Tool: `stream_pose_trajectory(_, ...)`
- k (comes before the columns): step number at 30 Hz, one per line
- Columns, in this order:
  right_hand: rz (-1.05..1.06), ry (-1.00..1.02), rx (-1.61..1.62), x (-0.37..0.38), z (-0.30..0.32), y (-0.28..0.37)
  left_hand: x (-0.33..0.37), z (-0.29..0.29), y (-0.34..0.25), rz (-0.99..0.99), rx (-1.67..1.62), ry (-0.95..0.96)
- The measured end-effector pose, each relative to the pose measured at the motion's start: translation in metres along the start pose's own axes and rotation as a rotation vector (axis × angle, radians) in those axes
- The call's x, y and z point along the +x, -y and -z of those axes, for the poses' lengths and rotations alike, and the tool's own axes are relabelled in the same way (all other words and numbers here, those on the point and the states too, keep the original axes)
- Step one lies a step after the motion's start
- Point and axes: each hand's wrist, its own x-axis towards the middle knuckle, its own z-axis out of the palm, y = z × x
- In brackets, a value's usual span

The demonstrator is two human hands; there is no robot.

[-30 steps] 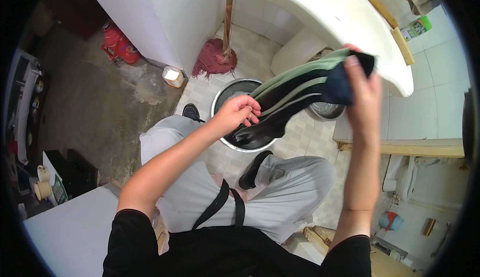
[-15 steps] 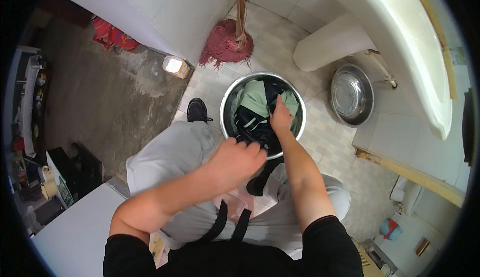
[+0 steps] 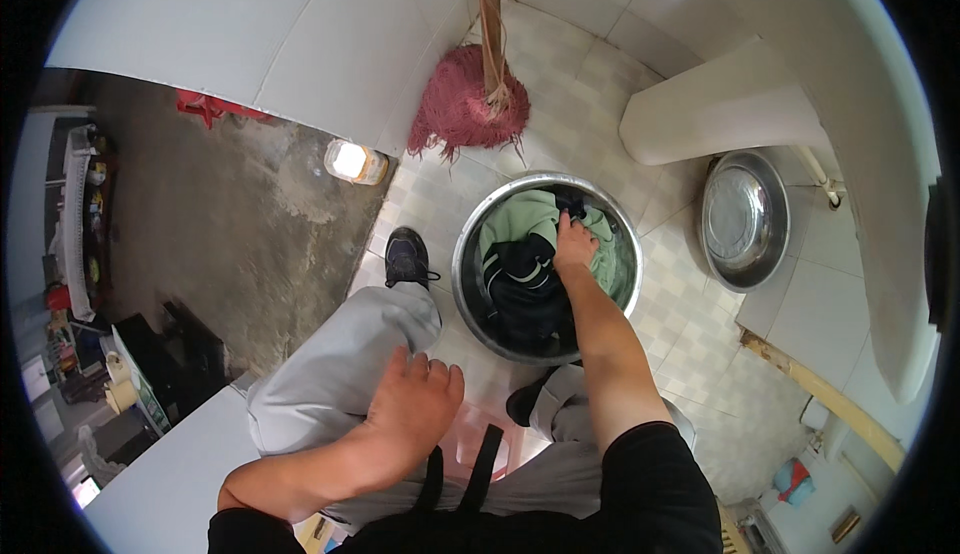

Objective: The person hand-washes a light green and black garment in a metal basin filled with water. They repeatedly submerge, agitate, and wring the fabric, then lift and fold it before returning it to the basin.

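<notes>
A round metal basin [image 3: 462, 299] stands on the floor between my feet, with wet clothes in it. I see a light green garment [image 3: 518, 218] and a dark one with white stripes [image 3: 520, 299]. My right hand [image 3: 575, 245] reaches into the basin, its fingers bent into the cloth where green and dark fabric meet; its fingertips are partly hidden. Away from the basin, my left hand [image 3: 416, 394] hangs over my lap with its fingers curled in and nothing visible in them.
A red string mop [image 3: 468, 104] leans beyond the basin. To the right, a second metal basin [image 3: 745, 219] stands near a white sink pedestal [image 3: 725, 104]. A jar [image 3: 355, 162] sits by the wall corner at left. Beneath me is a pink stool or tub [image 3: 475, 441].
My left hand has drawn back from the basin's near rim toward my lap. My right hand's pointing finger has bent into the cloth, and the clothes have shifted. The view has moved slightly.
</notes>
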Motion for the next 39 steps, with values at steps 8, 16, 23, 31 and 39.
stream_pose_trajectory(8, 0.136, 0.270, 0.268, -0.009, 0.050, -0.033, -0.007, -0.010, -0.031, -0.164, 0.012, -0.065)
stream_pose_trajectory(16, 0.379, -0.099, 0.504, -0.147, 0.264, -0.003, 0.024, -0.016, -0.054, -0.245, -0.171, -0.496)
stream_pose_trajectory(23, 0.401, -0.249, 1.329, -0.351, 0.398, -0.003, 0.018, 0.028, -0.051, -0.277, -0.467, -0.860)
stream_pose_trajectory(31, 0.348, -0.025, 1.741, -0.362, 0.288, 0.007, 0.038, 0.005, -0.057, -0.509, -0.786, -0.498)
stream_pose_trajectory(39, 0.438, 0.154, 1.687, -0.356, 0.290, 0.018, 0.054, -0.018, -0.044, -0.429, -0.890, -0.384)
